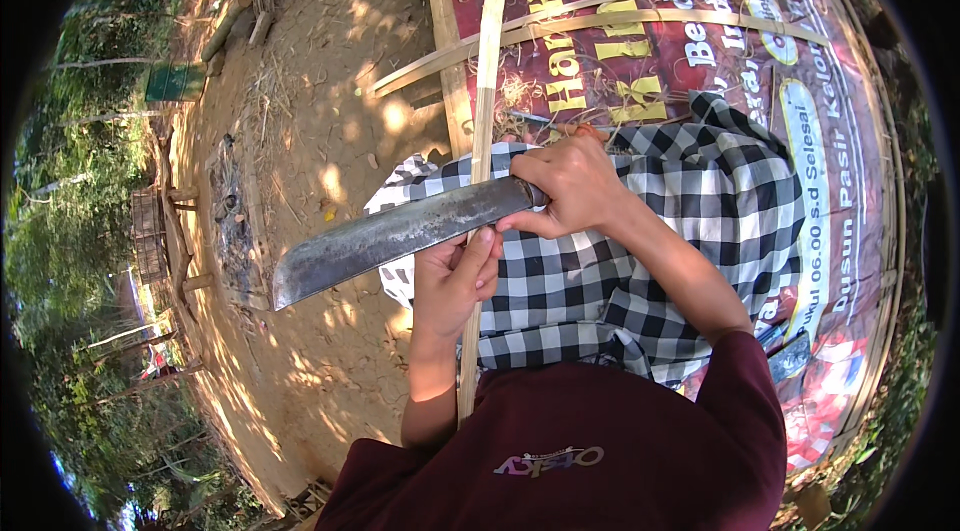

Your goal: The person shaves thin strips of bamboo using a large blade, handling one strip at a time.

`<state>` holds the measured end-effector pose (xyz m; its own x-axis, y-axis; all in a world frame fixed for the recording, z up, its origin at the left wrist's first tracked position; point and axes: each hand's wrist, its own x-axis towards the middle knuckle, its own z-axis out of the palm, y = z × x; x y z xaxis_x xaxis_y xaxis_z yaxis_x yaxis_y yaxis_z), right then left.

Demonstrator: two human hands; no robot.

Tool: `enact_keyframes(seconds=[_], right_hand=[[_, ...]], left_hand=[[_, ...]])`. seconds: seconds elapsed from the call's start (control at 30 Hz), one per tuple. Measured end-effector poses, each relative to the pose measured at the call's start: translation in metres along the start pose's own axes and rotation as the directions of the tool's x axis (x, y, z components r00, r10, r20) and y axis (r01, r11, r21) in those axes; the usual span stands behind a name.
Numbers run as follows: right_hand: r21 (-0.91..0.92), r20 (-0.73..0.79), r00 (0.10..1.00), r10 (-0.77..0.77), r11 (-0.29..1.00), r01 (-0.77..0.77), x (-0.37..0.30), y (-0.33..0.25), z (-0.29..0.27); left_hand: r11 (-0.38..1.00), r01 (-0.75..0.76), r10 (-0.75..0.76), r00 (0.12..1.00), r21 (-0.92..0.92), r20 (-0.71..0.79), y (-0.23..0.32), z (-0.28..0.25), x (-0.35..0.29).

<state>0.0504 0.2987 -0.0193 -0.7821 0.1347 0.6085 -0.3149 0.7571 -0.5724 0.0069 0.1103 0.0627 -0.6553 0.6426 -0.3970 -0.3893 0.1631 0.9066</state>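
Observation:
My right hand (568, 186) is closed around the handle of a machete (395, 236), whose broad, dark, worn blade points left and slightly toward me. Beneath the blade runs a long, pale bamboo strip (486, 81), crossing it nearly at a right angle, from the far edge of view to beside my left forearm. My left hand (455, 276) grips the strip just on the near side of the blade, fingers curled and thumb close to the blade's edge. Under both hands, a black-and-white checked cloth (560, 281) covers my lap. The machete's handle is mostly hidden in my right hand.
A printed maroon banner (680, 41) spreads to the right, with more bamboo strips (610, 23) and curly shavings (518, 91) on it. A thin tool with an orange part (590, 132) lies past my right hand. Packed earth (330, 131) with ashes (232, 221) stretches left.

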Motion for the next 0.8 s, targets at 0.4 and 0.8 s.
enact_keyframes(seconds=[0.4,0.8], right_hand=[[-0.143,-0.059,0.988,0.14,0.979,-0.147,0.003,0.009,0.0],[-0.076,-0.013,0.998,0.062,0.995,-0.063,-0.002,0.008,0.006]], left_hand=[[0.991,-0.018,0.029,0.996,0.132,-0.084,0.007,0.001,0.003],[0.995,-0.023,0.031,0.997,0.094,-0.076,0.005,0.001,0.001]])
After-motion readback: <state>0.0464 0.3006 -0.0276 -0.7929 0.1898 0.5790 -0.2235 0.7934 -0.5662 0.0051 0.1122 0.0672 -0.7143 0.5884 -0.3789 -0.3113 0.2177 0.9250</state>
